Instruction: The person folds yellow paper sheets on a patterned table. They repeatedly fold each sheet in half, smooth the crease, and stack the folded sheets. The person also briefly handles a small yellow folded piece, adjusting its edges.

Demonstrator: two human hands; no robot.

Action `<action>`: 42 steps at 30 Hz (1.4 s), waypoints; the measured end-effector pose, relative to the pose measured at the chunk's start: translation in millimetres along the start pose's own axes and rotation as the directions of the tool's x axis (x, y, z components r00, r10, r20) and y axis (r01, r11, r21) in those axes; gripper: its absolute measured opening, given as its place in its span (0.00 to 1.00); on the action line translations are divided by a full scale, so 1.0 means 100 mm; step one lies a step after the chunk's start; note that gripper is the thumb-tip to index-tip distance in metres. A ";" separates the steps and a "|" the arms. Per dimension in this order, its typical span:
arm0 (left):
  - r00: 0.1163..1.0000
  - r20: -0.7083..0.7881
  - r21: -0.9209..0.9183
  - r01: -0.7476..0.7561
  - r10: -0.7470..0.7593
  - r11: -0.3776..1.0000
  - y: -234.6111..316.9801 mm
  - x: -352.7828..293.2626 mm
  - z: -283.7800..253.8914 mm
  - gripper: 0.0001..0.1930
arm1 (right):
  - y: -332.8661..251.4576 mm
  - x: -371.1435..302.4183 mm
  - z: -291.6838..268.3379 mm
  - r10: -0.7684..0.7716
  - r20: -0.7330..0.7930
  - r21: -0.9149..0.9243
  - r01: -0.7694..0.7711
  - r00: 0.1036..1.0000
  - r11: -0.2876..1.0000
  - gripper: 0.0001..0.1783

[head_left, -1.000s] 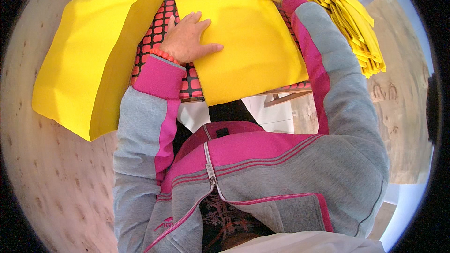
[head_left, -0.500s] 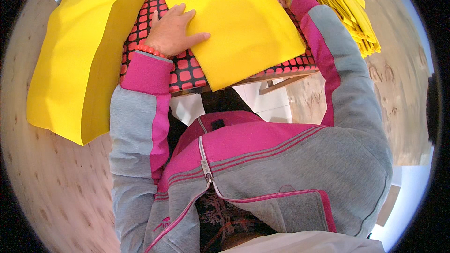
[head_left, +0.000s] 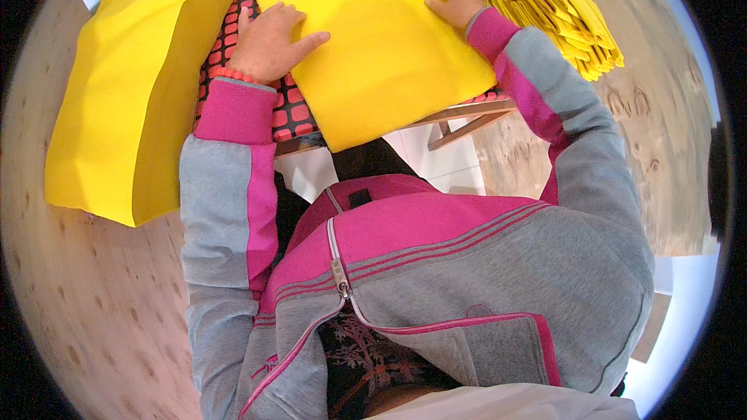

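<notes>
A yellow felt-like fabric piece (head_left: 381, 47), roughly rectangular, lies flat before me on a table with a red-and-black patterned cover (head_left: 294, 115). Its near corner reaches past the table's front edge. My left hand (head_left: 272, 43), wearing a red bead bracelet, is open at the fabric's left edge, fingers spread and thumb resting over the cloth. At the opposite edge, my right hand (head_left: 457, 3) touches the fabric with thumb and fingers apart, the fingers slightly bent. Whether any fingertips go under the cloth, I cannot tell.
A thick yellow stack (head_left: 117, 93) stands close by my left forearm. Beyond my right hand, several folded yellow pieces (head_left: 545, 8) lie in a fanned pile at the table's right end. Wooden table supports (head_left: 471, 120) show below the front edge.
My right hand has come down and a little left along the fabric's edge, its fingers more bent. The fabric and my left hand appear slightly further left and up in view.
</notes>
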State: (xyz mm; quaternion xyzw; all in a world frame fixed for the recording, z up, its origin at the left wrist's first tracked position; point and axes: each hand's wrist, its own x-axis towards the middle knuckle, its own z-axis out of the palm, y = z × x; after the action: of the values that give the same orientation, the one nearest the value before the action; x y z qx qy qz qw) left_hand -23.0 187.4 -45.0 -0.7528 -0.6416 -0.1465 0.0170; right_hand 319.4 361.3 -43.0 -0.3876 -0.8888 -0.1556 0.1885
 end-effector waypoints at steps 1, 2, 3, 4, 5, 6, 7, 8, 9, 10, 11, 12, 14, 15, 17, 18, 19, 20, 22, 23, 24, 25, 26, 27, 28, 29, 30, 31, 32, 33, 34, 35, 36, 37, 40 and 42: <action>1.000 -0.017 -0.010 -0.002 0.002 1.000 -0.01 -0.01 0.01 0.36 | 0.09 0.07 0.00 0.163 0.194 0.243 -0.209 0.967 0.947 0.12; 1.000 -0.027 -0.020 -0.001 0.000 1.000 -0.02 -0.01 0.03 0.35 | 0.19 0.14 -0.02 0.301 0.421 0.381 -0.468 0.856 0.797 0.13; 0.999 -0.039 -0.024 0.002 -0.003 1.000 -0.03 0.00 0.05 0.35 | 0.31 0.22 -0.04 0.357 0.643 0.427 -0.704 0.678 0.568 0.14; 1.000 -0.023 -0.036 0.002 -0.003 0.999 -0.04 0.01 0.06 0.34 | 0.39 0.27 -0.04 0.314 0.766 0.482 -0.824 0.561 0.297 0.17; 1.000 -0.008 -0.041 0.008 -0.008 0.999 -0.05 0.02 0.07 0.34 | 0.47 0.31 -0.04 0.246 0.772 0.538 -0.808 0.586 0.239 0.16; 1.000 -0.031 -0.054 0.002 -0.004 0.999 -0.06 0.02 0.08 0.33 | 0.52 0.37 -0.03 0.240 0.790 0.535 -0.826 0.563 0.178 0.16; 1.000 -0.026 -0.067 0.004 -0.005 0.998 -0.07 0.02 0.09 0.33 | 0.55 0.41 0.00 0.185 0.820 0.535 -0.840 0.542 0.088 0.16; 0.998 -0.058 -0.087 -0.010 0.005 0.996 -0.07 0.02 0.10 0.33 | 0.57 0.47 0.04 0.172 0.819 0.549 -0.835 0.548 0.045 0.17; 0.999 -0.046 -0.094 0.003 -0.007 0.996 -0.08 0.02 0.11 0.32 | 0.57 0.53 0.09 0.204 0.805 0.555 -0.829 0.557 0.071 0.17; 0.997 -0.070 -0.108 -0.023 0.015 0.994 -0.09 0.02 0.11 0.32 | 0.56 0.61 0.14 0.208 0.795 0.568 -0.819 0.570 0.074 0.16; 0.999 -0.051 -0.114 -0.022 0.016 0.993 -0.09 0.02 0.11 0.32 | 0.55 0.69 0.19 0.212 0.784 0.582 -0.810 0.584 0.078 0.15; 0.999 -0.044 -0.122 -0.017 0.012 0.992 -0.09 0.01 0.11 0.32 | 0.55 0.78 0.21 0.202 0.789 0.576 -0.813 0.581 0.086 0.15; 0.999 -0.036 -0.135 -0.017 0.012 0.991 -0.10 0.01 0.11 0.32 | 0.53 0.92 0.24 0.203 0.824 0.526 -0.847 0.530 0.077 0.13; 0.999 -0.047 -0.150 -0.023 0.016 0.988 -0.10 0.01 0.11 0.31 | 0.50 0.95 0.25 0.163 0.796 0.548 -0.808 0.583 0.215 0.13; 0.998 -0.060 -0.132 -0.027 0.019 0.991 -0.09 0.00 0.11 0.32 | 0.43 0.99 0.24 0.175 0.736 0.490 -0.694 0.654 0.528 0.14; 0.998 -0.064 -0.121 -0.028 0.020 0.992 -0.09 0.00 0.11 0.32 | 0.38 0.98 0.25 0.160 0.605 0.376 -0.457 0.780 0.806 0.15; 0.998 -0.059 -0.112 -0.022 0.016 0.993 -0.09 -0.01 0.11 0.32 | 0.30 0.95 0.28 0.070 0.405 0.080 -0.112 0.912 0.990 0.15; 0.998 -0.058 -0.100 -0.032 0.027 0.994 -0.09 -0.01 0.11 0.31 | 0.22 0.92 0.32 -0.168 0.179 -0.285 0.214 0.969 0.934 0.16; 0.998 -0.044 -0.078 -0.048 0.045 0.996 -0.08 -0.01 0.10 0.31 | 0.14 0.87 0.40 -0.092 0.074 -0.001 0.092 0.993 0.996 0.15; 0.999 -0.027 -0.081 -0.044 0.042 0.996 -0.07 -0.01 0.09 0.31 | 0.13 0.86 0.45 -0.051 -0.006 0.152 0.051 0.999 0.987 0.16; 0.999 -0.024 -0.083 -0.035 0.033 0.996 -0.07 -0.01 0.08 0.31 | 0.17 0.86 0.46 -0.048 -0.055 0.135 0.055 0.997 0.989 0.19; 0.999 -0.029 -0.086 -0.026 0.024 0.996 -0.07 -0.01 0.08 0.31 | 0.22 0.86 0.47 0.104 0.115 0.254 -0.131 0.988 0.958 0.20; 1.000 -0.017 -0.084 -0.020 0.018 0.996 -0.06 -0.01 0.07 0.31 | 0.31 0.90 0.46 0.230 0.298 0.333 -0.327 0.926 0.885 0.21; 1.000 -0.013 -0.083 -0.016 0.015 0.996 -0.06 -0.01 0.07 0.31 | 0.41 0.95 0.44 0.320 0.479 0.367 -0.518 0.817 0.773 0.22; 1.000 -0.016 -0.082 -0.016 0.015 0.997 -0.06 -0.01 0.06 0.31 | 0.50 0.94 0.43 0.326 0.547 0.452 -0.600 0.771 0.660 0.21; 1.000 -0.011 -0.082 -0.018 0.017 0.996 -0.06 0.00 0.06 0.31 | 0.58 0.96 0.40 0.318 0.613 0.519 -0.672 0.723 0.528 0.19; 1.000 -0.011 -0.084 -0.020 0.019 0.996 -0.06 0.00 0.06 0.31 | 0.64 0.98 0.38 0.295 0.675 0.564 -0.731 0.676 0.383 0.18; 1.000 -0.013 -0.087 -0.018 0.017 0.996 -0.06 0.00 0.07 0.31 | 0.67 0.99 0.36 0.257 0.734 0.586 -0.777 0.629 0.229 0.16; 1.000 -0.020 -0.087 -0.023 0.022 0.996 -0.07 0.00 0.08 0.31 | 0.69 1.01 0.35 0.168 0.774 0.588 -0.791 0.611 0.171 0.17; 0.999 -0.029 -0.086 -0.028 0.026 0.996 -0.08 0.00 0.09 0.31 | 0.68 1.02 0.35 0.076 0.803 0.582 -0.806 0.591 0.111 0.18; 0.999 -0.029 -0.084 -0.025 0.023 0.996 -0.08 0.00 0.10 0.31 | 0.67 1.03 0.34 -0.030 0.826 0.563 -0.825 0.562 0.039 0.20; 0.999 -0.042 -0.085 -0.036 0.033 0.996 -0.09 -0.01 0.11 0.31 | 0.65 1.04 0.34 -0.012 0.811 0.584 -0.809 0.584 0.070 0.21; 0.998 -0.046 -0.085 -0.038 0.035 0.996 -0.10 -0.01 0.12 0.31 | 0.63 1.06 0.34 -0.019 0.807 0.589 -0.802 0.591 0.094 0.21; 0.998 -0.051 -0.088 -0.038 0.033 0.995 -0.11 -0.01 0.12 0.31 | 0.61 1.07 0.34 -0.093 0.808 0.589 -0.805 0.582 0.077 0.20; 0.997 -0.056 -0.082 -0.049 0.044 0.995 -0.12 -0.02 0.14 0.30 | 0.59 1.12 0.35 0.015 0.791 0.604 -0.784 0.612 0.142 0.19; 0.997 -0.057 -0.070 -0.058 0.054 0.996 -0.13 -0.02 0.14 0.30 | 0.60 1.15 0.36 0.036 0.782 0.611 -0.777 0.622 0.153 0.18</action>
State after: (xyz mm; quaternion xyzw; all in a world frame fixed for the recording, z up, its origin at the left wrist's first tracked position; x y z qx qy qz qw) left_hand -32.7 191.0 -60.5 -0.7663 -0.6139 -0.1893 0.0118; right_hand 283.7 488.1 -14.5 -0.4695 -0.6484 0.5878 0.1170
